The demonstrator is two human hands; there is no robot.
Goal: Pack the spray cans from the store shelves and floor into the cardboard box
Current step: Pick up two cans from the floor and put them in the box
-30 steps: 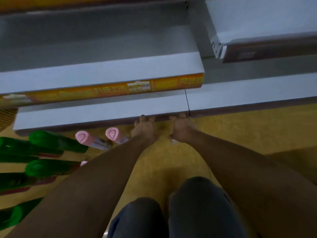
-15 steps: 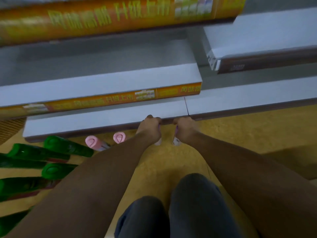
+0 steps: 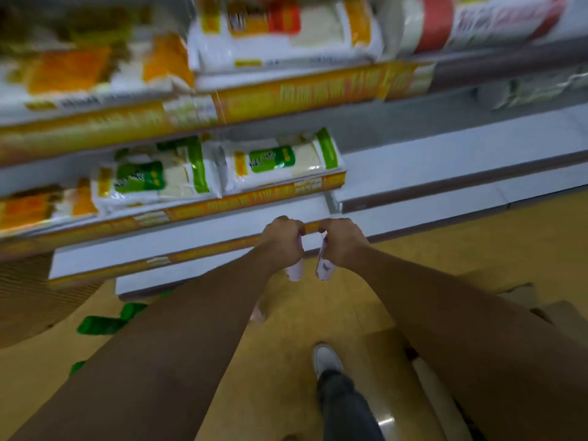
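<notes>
Head view, blurred by motion. L hand [image 3: 281,240] and R hand [image 3: 342,241] are held side by side, knuckles close together, arms stretched fwd in front of the lowest shelf [image 3: 191,241]. Each hand is closed in a fist round one pale pink can. L can [image 3: 295,271] sticks out below the L fist and R can [image 3: 324,268] below the R fist. Both free ends point down twd the floor [image 3: 286,345] and are clear of it; the other ends are hidden inside the fists. The two cans hang just beside each other w/ a narrow gap btwn them. Below and left of the L hand, partly under the L forearm, a further pink can [image 3: 257,311] lies on the floor. Well to the left of the L hand, green cans [image 3: 98,324] lie on the floor near the shelf base, partly hidden by the forearm. Right of and below the R hand, beyond the R forearm, brown flaps of the box [image 3: 521,296] show; its inside cannot be seen. Above both hands, shelves carry white bags [image 3: 276,160] w/ green labels; higher ones have orange labels, too blurred to read. Below the hands, btwn the forearms, a white shoe [image 3: 326,358] stands on the floor.
</notes>
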